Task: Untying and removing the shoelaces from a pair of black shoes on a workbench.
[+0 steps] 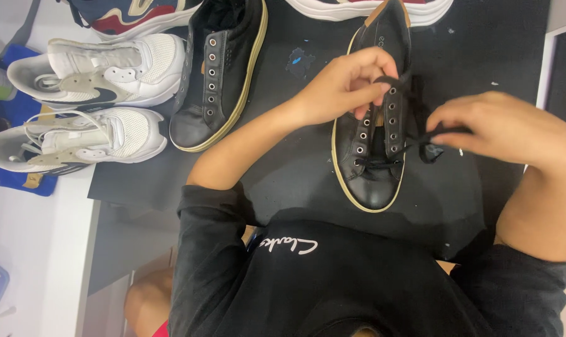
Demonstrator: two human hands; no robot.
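Black shoe point(375, 181) center-right on dark bench point(295, 168). Left hand point(348, 84) pinches lace point(388, 81) at upper eyelets; right hand point(504, 128) grips other lace end point(429, 140). Risk: uneven pull could yank lace out of an eyelet.

No packages, labels, signs or screens visible.

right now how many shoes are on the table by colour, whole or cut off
Black leather shoes: 2, one being laced by the left hand and right hand, one without laces
White sneakers: 2
Navy and red sneaker, cut off: 1
White-soled shoe, cut off: 1
Total: 6
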